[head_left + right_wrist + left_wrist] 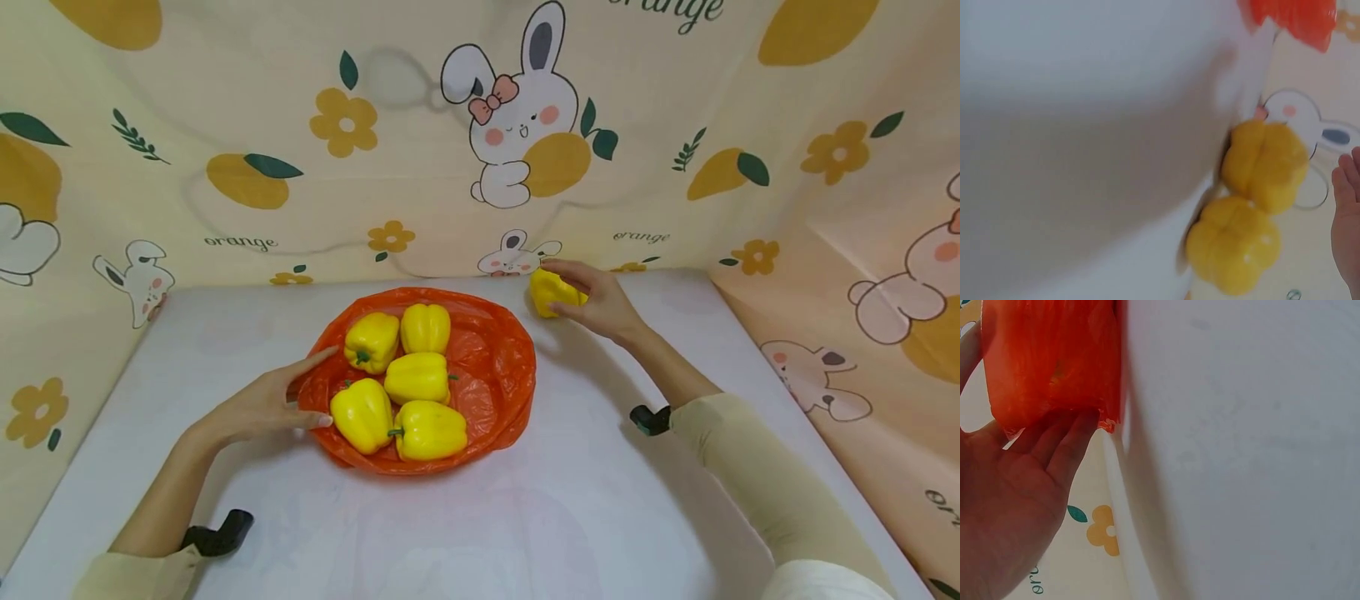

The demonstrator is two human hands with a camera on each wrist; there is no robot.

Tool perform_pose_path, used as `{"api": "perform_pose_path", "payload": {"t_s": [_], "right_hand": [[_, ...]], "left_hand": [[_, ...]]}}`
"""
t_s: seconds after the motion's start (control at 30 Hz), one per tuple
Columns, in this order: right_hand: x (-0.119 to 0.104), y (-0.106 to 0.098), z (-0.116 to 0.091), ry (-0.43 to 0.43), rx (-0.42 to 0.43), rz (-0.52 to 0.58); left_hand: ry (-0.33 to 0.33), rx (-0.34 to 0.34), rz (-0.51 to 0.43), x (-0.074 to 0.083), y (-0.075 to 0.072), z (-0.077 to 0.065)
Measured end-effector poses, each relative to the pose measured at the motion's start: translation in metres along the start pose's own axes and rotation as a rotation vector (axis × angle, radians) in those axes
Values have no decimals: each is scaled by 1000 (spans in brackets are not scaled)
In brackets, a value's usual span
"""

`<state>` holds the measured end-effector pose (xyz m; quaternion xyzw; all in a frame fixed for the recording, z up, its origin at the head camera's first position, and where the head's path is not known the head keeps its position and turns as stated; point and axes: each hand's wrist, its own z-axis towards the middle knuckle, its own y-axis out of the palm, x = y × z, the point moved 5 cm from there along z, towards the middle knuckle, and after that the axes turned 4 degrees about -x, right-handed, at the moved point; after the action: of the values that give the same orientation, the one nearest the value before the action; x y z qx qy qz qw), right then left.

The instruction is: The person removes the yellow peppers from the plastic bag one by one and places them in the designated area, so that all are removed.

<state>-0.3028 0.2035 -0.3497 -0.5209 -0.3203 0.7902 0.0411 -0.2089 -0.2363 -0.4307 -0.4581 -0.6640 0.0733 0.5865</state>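
Note:
A red plastic bag [480,387] stands rolled open on the white table, with several yellow bell peppers [426,382] inside. My left hand [258,404] rests against the bag's left side, thumb and fingers spread apart; in the left wrist view its fingers lie along the red plastic. At the back of the table, right of the bag, my right hand [596,300] reaches over another yellow bell pepper [551,292]. Two yellow bell peppers, one [1266,165] beside the other [1233,244], appear in the right wrist view, where that hand's straight fingers [1349,178] are apart from them.
A cloth wall [390,192] printed with rabbits and oranges rises at the table's back edge, and a similar one [840,275] stands on the right. White table surface [480,533] lies in front of the bag. Each wrist wears a black band [219,535].

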Motion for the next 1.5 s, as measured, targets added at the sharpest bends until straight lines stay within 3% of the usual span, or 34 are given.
{"api": "perform_pose_path", "payload": {"t_s": [0.33, 0.67, 1.0, 1.33, 1.5], "right_hand": [[-17, 29, 13, -5, -103, 100], [-3, 64, 28, 10, -200, 189], [-7, 89, 36, -46, -251, 153], [-7, 113, 45, 57, -298, 4], [-6, 123, 49, 109, -302, -20]], "left_hand": [[-7, -16, -27, -1, 0, 0], [-20, -17, -10, -3, 0, 0], [-11, -18, -15, 1, 1, -2], [-11, -31, -35, 3, -1, -1], [-13, -26, -32, 3, -2, -3]]}}
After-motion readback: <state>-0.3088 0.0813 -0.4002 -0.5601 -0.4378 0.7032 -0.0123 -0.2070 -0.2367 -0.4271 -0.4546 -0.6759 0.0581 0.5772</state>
